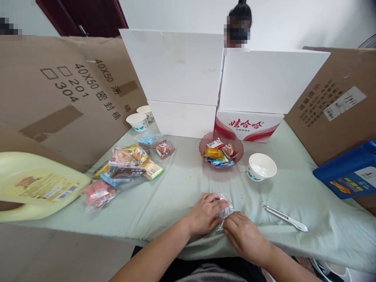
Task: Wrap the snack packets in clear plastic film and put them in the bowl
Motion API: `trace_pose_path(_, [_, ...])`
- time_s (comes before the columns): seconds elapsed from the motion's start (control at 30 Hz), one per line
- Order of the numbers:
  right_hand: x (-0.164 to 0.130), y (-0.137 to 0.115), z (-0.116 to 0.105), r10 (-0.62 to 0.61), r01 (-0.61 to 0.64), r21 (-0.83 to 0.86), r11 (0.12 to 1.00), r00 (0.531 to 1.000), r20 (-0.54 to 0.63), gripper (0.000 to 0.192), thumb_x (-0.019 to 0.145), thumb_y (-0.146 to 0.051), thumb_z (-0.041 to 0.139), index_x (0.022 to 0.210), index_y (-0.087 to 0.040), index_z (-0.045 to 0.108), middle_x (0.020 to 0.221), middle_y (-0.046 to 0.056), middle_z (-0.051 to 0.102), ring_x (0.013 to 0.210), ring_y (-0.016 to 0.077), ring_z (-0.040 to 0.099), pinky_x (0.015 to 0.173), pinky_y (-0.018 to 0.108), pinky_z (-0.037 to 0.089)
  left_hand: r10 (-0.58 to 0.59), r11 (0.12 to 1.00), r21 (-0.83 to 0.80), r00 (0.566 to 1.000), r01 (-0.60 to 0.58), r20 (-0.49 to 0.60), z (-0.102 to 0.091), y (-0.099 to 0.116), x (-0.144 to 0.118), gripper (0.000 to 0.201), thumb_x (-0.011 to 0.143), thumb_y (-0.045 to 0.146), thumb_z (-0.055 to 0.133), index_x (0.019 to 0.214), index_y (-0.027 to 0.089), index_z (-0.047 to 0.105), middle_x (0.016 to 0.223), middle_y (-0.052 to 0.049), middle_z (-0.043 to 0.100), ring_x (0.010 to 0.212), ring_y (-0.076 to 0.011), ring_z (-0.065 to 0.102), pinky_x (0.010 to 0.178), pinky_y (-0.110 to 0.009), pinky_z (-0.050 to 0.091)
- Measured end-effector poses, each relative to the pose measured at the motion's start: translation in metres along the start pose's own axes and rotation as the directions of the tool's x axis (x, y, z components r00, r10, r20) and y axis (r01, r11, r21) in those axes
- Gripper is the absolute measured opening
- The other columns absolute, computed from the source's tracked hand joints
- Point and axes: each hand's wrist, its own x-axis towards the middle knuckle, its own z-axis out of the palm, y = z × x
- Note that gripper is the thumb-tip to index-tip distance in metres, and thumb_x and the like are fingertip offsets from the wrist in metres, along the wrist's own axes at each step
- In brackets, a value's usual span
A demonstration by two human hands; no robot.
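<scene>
Near the table's front edge, a crinkled clear plastic wrapper [226,210] lies between my two hands. My left hand [207,214] presses on it from the left, fingers curled over its top. From the right, my right hand [245,237] pinches its lower edge with bent fingers. What the wrapper contains is mostly covered by my fingers. To the right lies a box cutter [284,217] with a pale handle. Beyond it stands a paper bowl [261,166] with some clear plastic inside. A pink glass bowl [221,168] farther back holds several small snack packets [219,152].
On the left sit a pile of packaged snacks [126,164], two paper cups [138,122] and a yellow jug [38,186]. White boxes [182,70] and cardboard panels [58,98] border the table. A blue container [349,168] leans at right. Behind the boxes is a person [241,19].
</scene>
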Motion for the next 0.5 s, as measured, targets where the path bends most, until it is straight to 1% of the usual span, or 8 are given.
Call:
trace_pose_path(0.07, [0.004, 0.001, 0.001, 0.05, -0.05, -0.016, 0.999, 0.998, 0.027, 0.02, 0.093, -0.013, 0.039, 0.087, -0.018, 0.057, 0.081, 0.004, 0.06, 0.076, 0.0179, 0.055, 0.072, 0.032, 0.044, 0.002, 1.0, -0.005, 1.0, -0.002, -0.002, 0.0, 0.0, 0.0, 0.058, 0.087, 0.026, 0.059, 0.14, 0.025, 0.039, 0.131, -0.005, 0.06, 0.122, -0.0268, 0.046, 0.101, -0.044, 0.035])
trace_pose_path(0.13, [0.004, 0.002, 0.004, 0.039, -0.038, -0.028, 0.999, 0.999, 0.029, 0.019, 0.093, -0.012, 0.04, 0.087, -0.018, 0.057, 0.081, 0.004, 0.06, 0.076, 0.0183, 0.054, 0.072, 0.031, 0.042, 0.004, 1.0, -0.007, 1.0, -0.004, -0.002, 0.001, -0.001, 0.0, 0.059, 0.086, 0.026, 0.059, 0.141, 0.025, 0.037, 0.132, -0.005, 0.06, 0.122, -0.0268, 0.046, 0.101, -0.044, 0.036])
trace_pose_path(0.23, [0.001, 0.007, 0.01, 0.006, -0.007, -0.021, 1.0, 1.0, -0.021, 0.019, 0.093, -0.011, 0.039, 0.089, -0.018, 0.056, 0.079, 0.003, 0.06, 0.075, 0.018, 0.054, 0.071, 0.03, 0.041, 0.005, 1.0, -0.025, 1.0, -0.005, -0.004, 0.001, -0.002, 0.0, 0.061, 0.086, 0.028, 0.059, 0.143, 0.026, 0.035, 0.131, -0.006, 0.059, 0.122, -0.0278, 0.046, 0.101, -0.045, 0.036])
trace_pose_path(0.33, [0.008, 0.02, 0.013, 0.002, -0.005, -0.089, 0.996, 0.999, -0.035, 0.018, 0.093, -0.011, 0.038, 0.092, -0.02, 0.054, 0.081, 0.002, 0.061, 0.074, 0.0162, 0.056, 0.068, 0.027, 0.041, 0.007, 0.998, -0.067, 1.0, -0.009, -0.025, 0.003, -0.006, 0.0, 0.07, 0.084, 0.027, 0.06, 0.146, 0.026, 0.028, 0.132, -0.007, 0.058, 0.121, -0.029, 0.047, 0.101, -0.048, 0.038])
trace_pose_path(0.4, [0.019, 0.03, 0.014, 0.024, -0.027, -0.154, 0.988, 0.999, -0.021, 0.018, 0.093, -0.01, 0.039, 0.097, -0.019, 0.054, 0.086, 0.002, 0.062, 0.074, 0.0146, 0.058, 0.066, 0.025, 0.042, 0.01, 0.994, -0.108, 0.998, -0.017, -0.066, 0.006, -0.009, 0.0, 0.075, 0.084, 0.019, 0.055, 0.15, 0.026, 0.019, 0.133, -0.008, 0.057, 0.122, -0.0279, 0.049, 0.102, -0.049, 0.039])
trace_pose_path(0.5, [0.039, 0.042, 0.019, 0.111, -0.117, -0.221, 0.968, 0.993, -0.042, 0.02, 0.092, -0.009, 0.04, 0.103, -0.019, 0.054, 0.092, 0.004, 0.062, 0.069, 0.0137, 0.059, 0.06, 0.024, 0.04, -0.002, 0.985, -0.171, 0.985, -0.028, -0.173, 0.014, -0.017, -0.002, 0.078, 0.086, 0.008, 0.043, 0.152, 0.027, 0.006, 0.14, -0.009, 0.05, 0.125, -0.0245, 0.049, 0.104, -0.047, 0.041])
